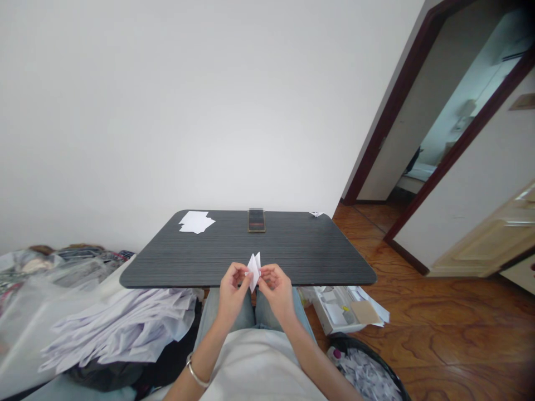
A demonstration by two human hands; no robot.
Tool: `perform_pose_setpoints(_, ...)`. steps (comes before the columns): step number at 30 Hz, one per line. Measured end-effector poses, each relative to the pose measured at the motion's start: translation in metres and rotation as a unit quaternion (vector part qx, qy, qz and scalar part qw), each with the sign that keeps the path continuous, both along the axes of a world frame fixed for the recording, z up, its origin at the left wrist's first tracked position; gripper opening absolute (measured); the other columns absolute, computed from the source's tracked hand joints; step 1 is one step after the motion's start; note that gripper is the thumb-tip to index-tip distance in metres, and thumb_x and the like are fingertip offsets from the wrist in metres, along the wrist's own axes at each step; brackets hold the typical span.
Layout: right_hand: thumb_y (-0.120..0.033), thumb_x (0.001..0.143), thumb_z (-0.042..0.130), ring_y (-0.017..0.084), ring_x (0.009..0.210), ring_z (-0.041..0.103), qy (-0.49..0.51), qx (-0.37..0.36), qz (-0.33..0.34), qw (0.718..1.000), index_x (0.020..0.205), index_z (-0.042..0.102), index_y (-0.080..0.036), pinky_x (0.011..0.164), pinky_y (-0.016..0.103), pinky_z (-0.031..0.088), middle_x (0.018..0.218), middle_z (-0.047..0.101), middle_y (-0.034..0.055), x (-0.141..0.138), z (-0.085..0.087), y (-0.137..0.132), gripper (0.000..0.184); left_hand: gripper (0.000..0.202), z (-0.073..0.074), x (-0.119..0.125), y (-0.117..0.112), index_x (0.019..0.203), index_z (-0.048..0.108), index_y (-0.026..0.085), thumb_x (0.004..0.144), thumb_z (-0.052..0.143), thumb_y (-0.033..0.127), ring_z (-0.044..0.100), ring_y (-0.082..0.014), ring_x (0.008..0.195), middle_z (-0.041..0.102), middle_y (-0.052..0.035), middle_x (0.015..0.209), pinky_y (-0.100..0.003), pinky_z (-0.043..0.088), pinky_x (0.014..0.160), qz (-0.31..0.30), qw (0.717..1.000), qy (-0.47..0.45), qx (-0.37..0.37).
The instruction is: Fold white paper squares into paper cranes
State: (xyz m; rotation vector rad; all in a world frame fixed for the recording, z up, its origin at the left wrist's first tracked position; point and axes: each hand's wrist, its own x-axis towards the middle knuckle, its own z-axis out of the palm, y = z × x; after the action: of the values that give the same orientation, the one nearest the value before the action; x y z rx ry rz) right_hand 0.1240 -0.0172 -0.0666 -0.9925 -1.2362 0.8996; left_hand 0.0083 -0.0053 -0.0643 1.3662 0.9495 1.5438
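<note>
A small white folded paper with two upright points is held up at the table's near edge, between both hands. My left hand pinches its left side with thumb and fingers. On the other side, my right hand pinches the right edge in the same way. Fingers partly cover the lower folds of the paper. Beneath and beyond the hands lies the dark, wood-grained table.
White paper sheets lie at the table's back left. A dark rectangular object sits back centre, and a small folded paper piece back right. Below right are a white box and a black bag of paper pieces; cloth lies left.
</note>
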Motion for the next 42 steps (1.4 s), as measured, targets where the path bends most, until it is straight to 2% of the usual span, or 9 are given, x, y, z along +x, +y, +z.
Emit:
perform_pose_setpoints(5,-0.019,0.068,0.060,0.013,0.059,0.058,0.075,-0.021,0.025,0.997,0.098,0.049,-0.019,0.053,0.023,0.047,0.065,0.060,-0.0024,-0.0005,-0.0009,0.0030,0.032,0.013,-0.0011,0.0009,-0.0007,0.075,0.051,0.016,0.073,0.061,0.025,0.051,-0.0107,0.061,0.052,0.0013,0.068,-0.020,0.041,0.058,-0.014,1.000,0.002,-0.005)
perform_pose_setpoints(10,-0.029,0.073,0.059,0.014,0.062,0.059,0.078,-0.038,0.048,0.995,0.082,0.059,-0.016,0.055,0.024,0.046,0.071,0.064,0.0024,0.0000,-0.0013,0.0025,0.015,0.011,0.0002,0.0015,-0.0017,0.076,0.052,0.017,0.073,0.061,0.024,0.053,-0.0121,0.064,0.053,0.0006,0.069,-0.022,0.042,0.061,-0.028,1.000,-0.002,-0.003)
perform_pose_setpoints(14,-0.032,0.076,0.057,0.014,0.059,0.057,0.057,-0.031,0.041,0.997,0.078,0.061,-0.016,0.055,0.024,0.045,0.068,0.064,0.0017,0.0006,0.0010,0.0002,0.017,0.010,0.0029,0.0018,-0.0028,0.073,0.056,0.015,0.074,0.060,0.025,0.053,-0.0131,0.067,0.054,-0.0005,0.069,-0.022,0.042,0.063,-0.053,0.998,0.018,-0.001)
perform_pose_setpoints(19,-0.032,0.075,0.058,0.014,0.058,0.055,0.015,-0.016,0.009,1.000,0.074,0.061,-0.015,0.053,0.023,0.043,0.065,0.062,0.0018,0.0015,0.0042,-0.0003,0.018,0.015,0.0045,0.0017,-0.0047,0.079,0.057,0.015,0.073,0.061,0.027,0.052,-0.0126,0.067,0.054,-0.0011,0.071,-0.022,0.042,0.062,-0.072,0.997,0.001,-0.008)
perform_pose_setpoints(22,-0.030,0.075,0.059,0.013,0.057,0.054,0.002,-0.005,-0.008,1.000,0.071,0.062,-0.015,0.053,0.023,0.042,0.062,0.059,0.0003,0.0015,0.0049,0.0001,0.016,0.019,0.0032,0.0022,-0.0046,0.080,0.056,0.015,0.068,0.066,0.025,0.052,-0.0116,0.064,0.054,0.0000,0.070,-0.022,0.042,0.062,-0.072,0.997,0.000,-0.023)
perform_pose_setpoints(26,-0.029,0.071,0.062,0.014,0.063,0.054,0.009,0.009,-0.024,1.000,0.067,0.062,-0.017,0.054,0.022,0.043,0.069,0.058,0.0012,0.0023,0.0045,0.0010,0.013,0.017,0.0014,0.0028,-0.0038,0.081,0.055,0.015,0.071,0.063,0.027,0.054,-0.0127,0.068,0.057,-0.0013,0.073,-0.023,0.044,0.065,-0.064,0.998,-0.009,-0.026)
perform_pose_setpoints(31,-0.033,0.071,0.062,0.017,0.069,0.056,0.086,-0.029,0.014,0.996,0.069,0.065,-0.017,0.058,0.025,0.044,0.083,0.063,0.0053,0.0032,0.0052,0.0012,0.016,0.016,0.0013,0.0023,-0.0037,0.080,0.056,0.014,0.073,0.061,0.027,0.055,-0.0127,0.067,0.059,-0.0017,0.072,-0.023,0.044,0.064,-0.061,0.998,-0.021,-0.028)
perform_pose_setpoints(37,-0.027,0.067,0.067,0.014,0.066,0.057,0.182,-0.066,0.089,0.977,0.057,0.060,-0.017,0.064,0.025,0.042,0.073,0.066,0.0017,0.0039,0.0083,0.0014,0.016,0.015,0.0022,0.0016,-0.0030,0.084,0.055,0.014,0.074,0.061,0.023,0.056,-0.0120,0.069,0.060,-0.0027,0.076,-0.022,0.045,0.065,-0.064,0.997,-0.040,-0.035)
perform_pose_setpoints(42,-0.023,0.065,0.068,0.012,0.064,0.055,0.205,-0.075,0.080,0.973,0.058,0.060,-0.016,0.063,0.023,0.041,0.074,0.065,0.0011,0.0036,0.0054,0.0027,0.013,0.019,0.0034,0.0023,-0.0022,0.089,0.052,0.015,0.073,0.061,0.021,0.058,-0.0120,0.068,0.061,-0.0019,0.074,-0.022,0.045,0.064,-0.067,0.995,-0.059,-0.033)
